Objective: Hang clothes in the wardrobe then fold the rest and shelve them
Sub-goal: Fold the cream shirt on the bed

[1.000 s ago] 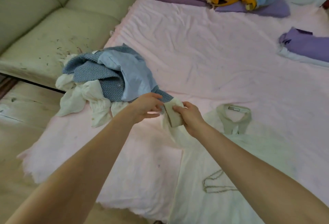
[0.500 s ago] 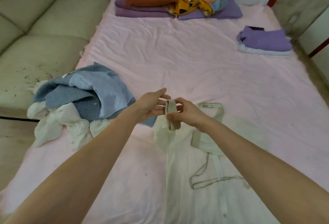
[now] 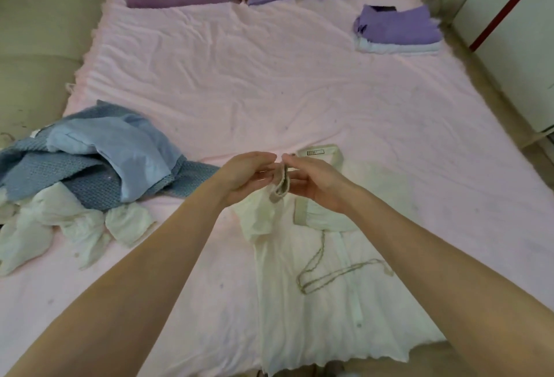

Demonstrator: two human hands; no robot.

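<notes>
White shirt (image 3: 314, 301), cuff (image 3: 281, 186) in both hands

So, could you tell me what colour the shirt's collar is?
Beige, on a cream shirt; the collar shows in the head view.

My view tips up and swings right along the bed (image 3: 269, 83), so more of its far end and right edge shows than a second ago, and the blue and white heap (image 3: 90, 179) now sits out at the left edge. My left hand (image 3: 245, 176) and right hand (image 3: 314, 184) lift the beige cuff (image 3: 281, 184) higher off the sheet, pinched between them. The cream shirt (image 3: 314, 301) lies straighter below them, its collar now right behind my right hand.
</notes>
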